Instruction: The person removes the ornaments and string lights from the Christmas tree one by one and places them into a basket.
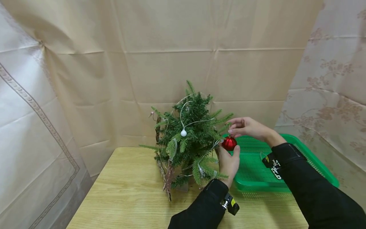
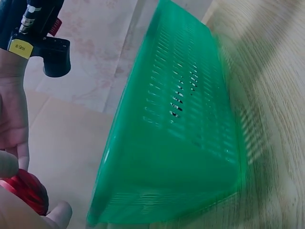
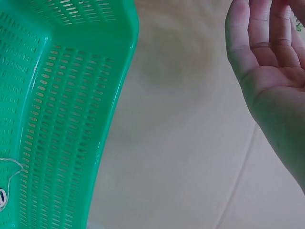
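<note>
A red Christmas ball (image 1: pixel 229 143) hangs at the right side of a small green artificial Christmas tree (image 1: pixel 197 136). My right hand (image 1: pixel 250 128) pinches the thin hanging loop just above the ball, beside the tip of a branch. Below, my left hand (image 1: pixel 229 165) cups the ball's underside, with its thumb (image 1: pixel 236 151) straight up on the right and its other fingers partly hidden by branches. In the left wrist view the red ball (image 2: pixel 29 191) lies close by the left thumb (image 2: pixel 61 214). The right wrist view shows the right palm (image 3: pixel 276 71), with the ball out of frame.
A green perforated plastic basket (image 1: pixel 260 185) stands right of the tree, under my right forearm; a white string (image 3: pixel 12 160) lies inside. White wire with a round white bulb (image 1: pixel 183 133) winds round the tree. Wooden table (image 1: pixel 114 190) extends leftward; beige cloth (image 1: pixel 171 47) hangs behind.
</note>
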A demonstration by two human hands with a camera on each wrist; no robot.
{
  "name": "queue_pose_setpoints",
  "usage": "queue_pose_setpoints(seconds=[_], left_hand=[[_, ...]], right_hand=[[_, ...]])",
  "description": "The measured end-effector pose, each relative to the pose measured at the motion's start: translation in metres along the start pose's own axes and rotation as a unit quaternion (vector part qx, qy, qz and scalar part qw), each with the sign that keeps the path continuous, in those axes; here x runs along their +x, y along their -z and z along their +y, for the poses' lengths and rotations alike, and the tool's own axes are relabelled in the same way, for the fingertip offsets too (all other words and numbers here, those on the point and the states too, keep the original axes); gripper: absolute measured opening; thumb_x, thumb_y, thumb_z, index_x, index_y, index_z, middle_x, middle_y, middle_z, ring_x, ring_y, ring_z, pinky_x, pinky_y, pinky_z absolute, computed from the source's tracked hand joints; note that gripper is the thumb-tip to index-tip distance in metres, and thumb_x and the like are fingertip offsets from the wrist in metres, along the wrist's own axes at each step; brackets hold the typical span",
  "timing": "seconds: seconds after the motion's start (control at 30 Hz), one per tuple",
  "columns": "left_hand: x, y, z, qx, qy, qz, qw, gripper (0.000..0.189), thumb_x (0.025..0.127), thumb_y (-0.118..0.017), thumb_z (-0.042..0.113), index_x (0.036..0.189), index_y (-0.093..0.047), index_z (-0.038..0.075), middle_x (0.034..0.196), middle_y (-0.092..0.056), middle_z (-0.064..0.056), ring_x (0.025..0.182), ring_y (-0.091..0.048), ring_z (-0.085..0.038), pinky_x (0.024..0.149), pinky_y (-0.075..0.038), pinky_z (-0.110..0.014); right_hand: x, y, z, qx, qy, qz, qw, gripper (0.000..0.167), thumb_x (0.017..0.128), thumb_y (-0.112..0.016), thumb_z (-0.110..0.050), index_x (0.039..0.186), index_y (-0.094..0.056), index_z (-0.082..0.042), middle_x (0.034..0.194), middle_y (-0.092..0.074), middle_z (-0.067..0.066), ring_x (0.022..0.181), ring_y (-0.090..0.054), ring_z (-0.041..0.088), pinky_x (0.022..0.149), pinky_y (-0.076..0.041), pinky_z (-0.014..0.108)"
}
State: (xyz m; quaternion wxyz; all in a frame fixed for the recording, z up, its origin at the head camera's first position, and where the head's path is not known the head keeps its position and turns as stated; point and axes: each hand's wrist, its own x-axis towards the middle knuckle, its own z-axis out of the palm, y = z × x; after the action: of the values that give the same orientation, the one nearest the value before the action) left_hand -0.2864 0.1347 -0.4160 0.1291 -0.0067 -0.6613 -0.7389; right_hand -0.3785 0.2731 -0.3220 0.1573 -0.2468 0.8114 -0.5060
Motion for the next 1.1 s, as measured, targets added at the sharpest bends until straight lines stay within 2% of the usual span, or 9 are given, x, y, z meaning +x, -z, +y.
queue_pose_setpoints(seconds=[0.13, 0.23, 0.3, 0.4, 0.5, 0.7, 0.83, 0.97, 1.1], left_hand=[[0.000, -0.001, 0.001, -0.036, 0.032, 0.000, 0.9989, 0.063, 0.098, -0.069, 0.016, 0.151, -0.037, 0.006, 0.138, -0.046, -0.007, 0.122, -0.054, -0.024, 0.096, -0.052, -0.043], [0.001, -0.002, 0.002, -0.050, 0.039, 0.004, 0.9979, 0.063, 0.097, -0.071, 0.016, 0.150, -0.038, 0.007, 0.137, -0.047, -0.007, 0.121, -0.056, -0.022, 0.094, -0.054, -0.039], [0.001, -0.002, 0.002, -0.052, 0.041, 0.006, 0.9978, 0.063, 0.096, -0.072, 0.016, 0.149, -0.039, 0.007, 0.137, -0.047, -0.008, 0.120, -0.057, -0.022, 0.093, -0.055, -0.037], [0.002, -0.001, 0.004, -0.037, 0.034, 0.004, 0.9988, 0.058, 0.096, -0.073, 0.020, 0.145, -0.044, 0.010, 0.135, -0.049, -0.007, 0.119, -0.058, -0.023, 0.091, -0.055, -0.036], [0.003, -0.001, 0.006, -0.032, 0.022, -0.003, 0.9993, 0.051, 0.096, -0.073, 0.024, 0.140, -0.049, 0.014, 0.131, -0.052, -0.004, 0.118, -0.058, -0.023, 0.090, -0.056, -0.035], [0.007, -0.002, 0.014, -0.065, -0.004, -0.015, 0.9978, 0.039, 0.095, -0.073, 0.019, 0.129, -0.054, 0.017, 0.124, -0.054, -0.002, 0.112, -0.061, -0.021, 0.089, -0.057, -0.035], [0.008, -0.003, 0.016, -0.063, -0.006, -0.013, 0.9979, 0.043, 0.096, -0.073, 0.021, 0.133, -0.053, 0.014, 0.123, -0.056, -0.002, 0.112, -0.060, -0.019, 0.089, -0.056, -0.035], [0.009, -0.004, 0.016, -0.065, -0.016, -0.014, 0.9976, 0.047, 0.096, -0.072, 0.022, 0.138, -0.052, 0.013, 0.122, -0.057, -0.001, 0.113, -0.060, -0.018, 0.090, -0.056, -0.034], [0.010, -0.005, 0.017, -0.059, -0.028, -0.017, 0.9977, 0.045, 0.097, -0.071, 0.023, 0.137, -0.053, 0.014, 0.118, -0.060, 0.002, 0.109, -0.062, -0.016, 0.089, -0.056, -0.032]], right_hand=[[0.000, 0.000, 0.000, -0.002, -0.001, 0.005, 1.0000, 0.063, 0.099, -0.067, -0.011, 0.150, -0.036, 0.010, 0.114, -0.067, 0.021, 0.100, -0.069, 0.023, 0.095, -0.054, 0.047], [0.000, 0.000, -0.001, 0.003, -0.004, 0.008, 1.0000, 0.064, 0.099, -0.067, -0.010, 0.150, -0.035, 0.010, 0.110, -0.069, 0.014, 0.100, -0.070, 0.024, 0.096, -0.054, 0.048], [-0.001, 0.001, -0.003, 0.002, -0.008, 0.012, 0.9999, 0.064, 0.098, -0.067, -0.009, 0.150, -0.035, 0.011, 0.111, -0.069, 0.015, 0.101, -0.069, 0.025, 0.095, -0.055, 0.047], [-0.003, 0.001, -0.007, -0.014, -0.019, 0.022, 0.9995, 0.063, 0.098, -0.066, -0.009, 0.150, -0.036, 0.010, 0.115, -0.067, 0.020, 0.102, -0.069, 0.025, 0.093, -0.056, 0.044], [-0.007, 0.003, -0.016, -0.053, -0.026, 0.039, 0.9975, 0.058, 0.099, -0.066, -0.011, 0.148, -0.041, 0.009, 0.115, -0.068, 0.021, 0.098, -0.069, 0.023, 0.087, -0.058, 0.037], [-0.012, 0.005, -0.041, -0.122, -0.018, 0.078, 0.9892, 0.041, 0.100, -0.063, -0.007, 0.135, -0.054, 0.013, 0.105, -0.072, 0.016, 0.082, -0.069, 0.020, 0.077, -0.060, 0.035], [-0.012, 0.005, -0.052, -0.144, -0.026, 0.090, 0.9852, 0.035, 0.099, -0.066, -0.008, 0.126, -0.062, 0.012, 0.100, -0.073, 0.011, 0.078, -0.068, 0.019, 0.073, -0.060, 0.033], [-0.010, 0.003, -0.053, -0.159, -0.030, 0.107, 0.9810, 0.028, 0.097, -0.069, -0.011, 0.117, -0.068, 0.009, 0.090, -0.072, 0.007, 0.075, -0.067, 0.019, 0.068, -0.060, 0.029], [-0.009, 0.000, -0.052, -0.165, -0.023, 0.118, 0.9789, 0.024, 0.099, -0.067, -0.014, 0.112, -0.068, 0.006, 0.090, -0.069, 0.010, 0.078, -0.067, 0.023, 0.070, -0.061, 0.032]])
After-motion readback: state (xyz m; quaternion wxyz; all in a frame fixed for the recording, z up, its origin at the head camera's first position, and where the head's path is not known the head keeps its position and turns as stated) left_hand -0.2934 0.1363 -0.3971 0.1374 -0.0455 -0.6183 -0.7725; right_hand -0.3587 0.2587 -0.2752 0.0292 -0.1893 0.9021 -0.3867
